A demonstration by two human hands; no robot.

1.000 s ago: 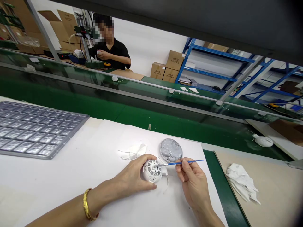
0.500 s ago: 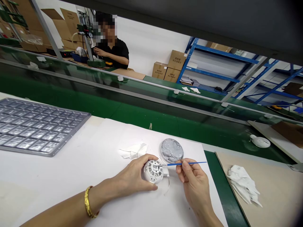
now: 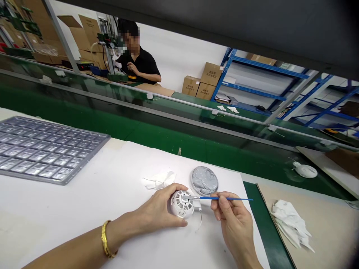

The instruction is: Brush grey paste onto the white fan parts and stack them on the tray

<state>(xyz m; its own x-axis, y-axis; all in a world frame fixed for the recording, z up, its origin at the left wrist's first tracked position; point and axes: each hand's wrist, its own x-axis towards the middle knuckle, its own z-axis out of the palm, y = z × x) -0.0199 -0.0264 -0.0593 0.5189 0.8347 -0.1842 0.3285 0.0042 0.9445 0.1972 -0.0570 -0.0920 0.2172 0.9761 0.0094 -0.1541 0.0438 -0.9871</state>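
Note:
My left hand [image 3: 161, 207] is closed around a round white plastic housing [image 3: 179, 213] with slots around its face. A thin wire trails from the connector on its right side. In my right hand [image 3: 234, 218] a slim paintbrush [image 3: 244, 199] with a blue handle is pinched between thumb and fingers. The brush tip touches the small square at the middle of the housing's face. Just behind my hands sits a round dish of grey paste [image 3: 204, 181]. A crumpled white tissue [image 3: 161, 180] lies to its left.
A clear plastic tray [image 3: 53, 149] with many compartments lies on the left of the white sheet [image 3: 117, 168]. Crumpled tissues [image 3: 291, 224] rest on cardboard at right. A similar white part [image 3: 306, 170] lies on the green belt [image 3: 157, 138]. Beyond it, a co-worker [image 3: 144, 61] sits by a press.
The brush and my right hand have shifted slightly right and down in view, while the tip stays on the housing. The co-worker's raised hand has moved. The whole view has shifted a little.

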